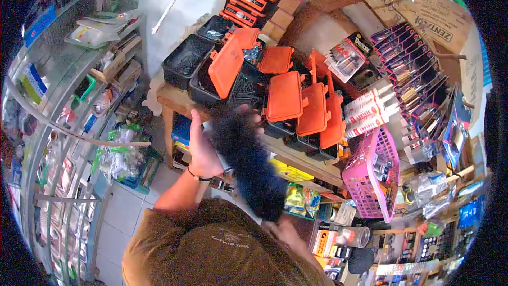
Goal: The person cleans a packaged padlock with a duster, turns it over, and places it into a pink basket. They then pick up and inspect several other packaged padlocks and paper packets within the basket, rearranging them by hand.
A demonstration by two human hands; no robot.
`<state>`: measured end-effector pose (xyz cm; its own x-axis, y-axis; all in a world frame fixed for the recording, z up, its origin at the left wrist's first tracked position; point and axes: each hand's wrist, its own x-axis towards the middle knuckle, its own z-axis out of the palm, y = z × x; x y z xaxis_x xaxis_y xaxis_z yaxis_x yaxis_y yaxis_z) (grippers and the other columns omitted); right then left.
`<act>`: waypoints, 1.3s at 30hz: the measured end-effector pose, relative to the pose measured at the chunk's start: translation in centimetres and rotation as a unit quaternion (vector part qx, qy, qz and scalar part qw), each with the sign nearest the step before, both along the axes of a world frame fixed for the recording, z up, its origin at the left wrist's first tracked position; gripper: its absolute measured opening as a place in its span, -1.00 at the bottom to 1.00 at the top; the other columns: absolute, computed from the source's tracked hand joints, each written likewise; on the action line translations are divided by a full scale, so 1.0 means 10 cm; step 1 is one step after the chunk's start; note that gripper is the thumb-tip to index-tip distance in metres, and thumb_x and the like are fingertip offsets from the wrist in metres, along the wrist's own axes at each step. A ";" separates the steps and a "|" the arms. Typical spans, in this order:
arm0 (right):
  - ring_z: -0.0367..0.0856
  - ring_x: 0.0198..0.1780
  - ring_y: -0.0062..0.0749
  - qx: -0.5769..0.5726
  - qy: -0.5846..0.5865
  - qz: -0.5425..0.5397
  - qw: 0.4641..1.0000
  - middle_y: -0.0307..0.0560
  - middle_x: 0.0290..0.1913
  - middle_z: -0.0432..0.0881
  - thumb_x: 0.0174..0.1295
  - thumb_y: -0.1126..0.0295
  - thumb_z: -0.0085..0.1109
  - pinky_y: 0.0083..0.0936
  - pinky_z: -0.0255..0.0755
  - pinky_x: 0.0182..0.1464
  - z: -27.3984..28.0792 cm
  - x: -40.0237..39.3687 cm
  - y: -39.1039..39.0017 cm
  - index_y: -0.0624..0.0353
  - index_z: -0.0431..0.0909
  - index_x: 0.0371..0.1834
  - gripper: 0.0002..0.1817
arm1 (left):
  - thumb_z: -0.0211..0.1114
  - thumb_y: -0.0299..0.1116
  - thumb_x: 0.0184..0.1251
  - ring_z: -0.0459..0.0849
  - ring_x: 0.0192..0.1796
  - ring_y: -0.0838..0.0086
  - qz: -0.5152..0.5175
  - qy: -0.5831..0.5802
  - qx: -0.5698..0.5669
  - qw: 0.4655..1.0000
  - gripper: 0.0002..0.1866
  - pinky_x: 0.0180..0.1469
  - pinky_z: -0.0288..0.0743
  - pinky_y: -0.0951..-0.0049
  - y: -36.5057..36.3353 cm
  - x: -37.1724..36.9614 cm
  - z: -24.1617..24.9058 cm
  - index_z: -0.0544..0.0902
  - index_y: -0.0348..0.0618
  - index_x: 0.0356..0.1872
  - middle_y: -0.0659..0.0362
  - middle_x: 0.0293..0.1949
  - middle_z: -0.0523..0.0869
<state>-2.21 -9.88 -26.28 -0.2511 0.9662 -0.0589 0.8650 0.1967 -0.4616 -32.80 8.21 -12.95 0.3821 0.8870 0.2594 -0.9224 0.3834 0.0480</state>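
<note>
My left hand (203, 151) is raised in front of the wooden bench, thumb up, with fingertips showing past a dark, fluffy duster (251, 164). A thin greyish edge shows at its palm, but most of what it holds is hidden behind the duster. Lower down, my right hand (288, 235) is at the near end of the duster, its fingers closed and smeared by motion. Just beyond my left hand stand black boxes (185, 61) of dark screws or nails, some with orange lids (284, 97) tilted up.
A wooden bench (182, 103) carries the boxes. At right are a pink basket (368, 180), white tubes (368, 114) and a rack of packaged tools (413, 79). A glass display case (63, 90) stands at left. Bagged goods (121, 151) lie low beside the tiled floor (119, 212).
</note>
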 end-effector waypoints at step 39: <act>0.42 -0.58 -0.14 -0.087 0.037 -0.080 0.992 0.13 -0.66 0.44 0.12 0.18 0.03 -0.32 0.29 -0.48 0.78 0.19 -0.03 0.37 0.43 -0.58 -0.61 | -0.26 0.37 0.08 0.39 0.10 0.08 -0.021 0.028 0.080 0.996 -0.15 0.10 0.25 0.01 -0.18 0.67 0.10 0.18 -0.18 0.20 -0.08 0.08 0.39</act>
<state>-0.29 -10.14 -18.49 -0.1056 0.9707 -0.2159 0.8414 -0.0285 -0.5396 -26.11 6.42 -11.90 0.4354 0.8190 0.3737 -0.9001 0.4047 0.1616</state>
